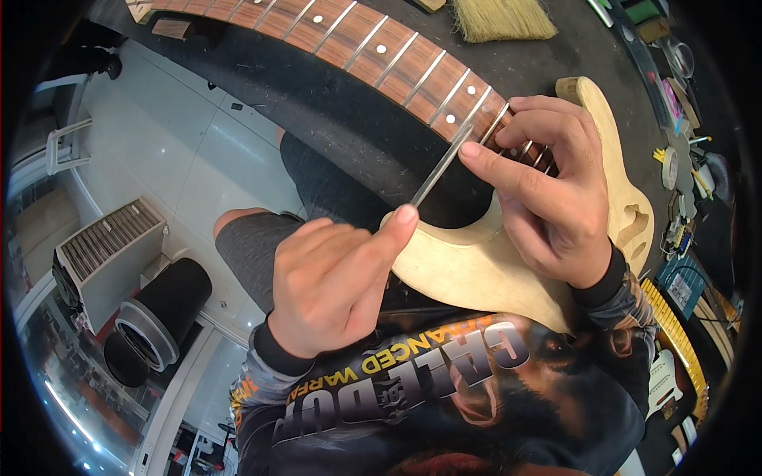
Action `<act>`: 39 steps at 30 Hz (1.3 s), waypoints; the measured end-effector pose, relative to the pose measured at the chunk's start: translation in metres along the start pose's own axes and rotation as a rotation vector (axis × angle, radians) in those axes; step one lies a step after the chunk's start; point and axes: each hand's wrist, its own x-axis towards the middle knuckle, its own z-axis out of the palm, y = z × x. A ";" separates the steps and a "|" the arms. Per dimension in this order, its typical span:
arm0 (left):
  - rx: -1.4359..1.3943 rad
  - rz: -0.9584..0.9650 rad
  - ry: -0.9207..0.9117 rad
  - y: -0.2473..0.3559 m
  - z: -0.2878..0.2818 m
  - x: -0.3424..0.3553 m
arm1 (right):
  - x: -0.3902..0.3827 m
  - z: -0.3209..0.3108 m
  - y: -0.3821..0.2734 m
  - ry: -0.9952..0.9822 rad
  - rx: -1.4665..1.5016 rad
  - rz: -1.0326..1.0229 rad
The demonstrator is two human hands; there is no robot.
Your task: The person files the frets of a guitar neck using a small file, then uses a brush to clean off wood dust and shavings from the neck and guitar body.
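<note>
My left hand (337, 278) is closed around one end of a thin metal file (438, 176), the thumb lying along it. The file slants up to the frets of a guitar neck (357, 44), which has a reddish-brown fingerboard with pale dot inlays. My right hand (556, 178) is curled over the neck where it meets the body, one fingertip close by the file's far end. Whether that fingertip touches the file I cannot tell. Below lies an unpainted pale wooden guitar body (476, 266), partly covered by my right hand and forearm.
A straw brush (504, 20) lies on the dark bench (429, 24) at the back. Tape and small tools (671, 166) crowd the right side, near another guitar neck (675, 341). On the floor at left stand a black bin (171, 297) and a slatted box (111, 242).
</note>
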 end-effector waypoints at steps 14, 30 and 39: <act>-0.002 0.035 0.001 0.004 -0.005 -0.018 | 0.000 0.001 0.000 0.018 0.069 0.022; -0.004 0.032 0.022 -0.003 -0.001 -0.003 | 0.000 0.001 0.001 0.000 0.051 0.021; -0.034 0.052 0.005 0.002 -0.007 -0.023 | 0.000 0.001 0.000 0.020 0.053 0.015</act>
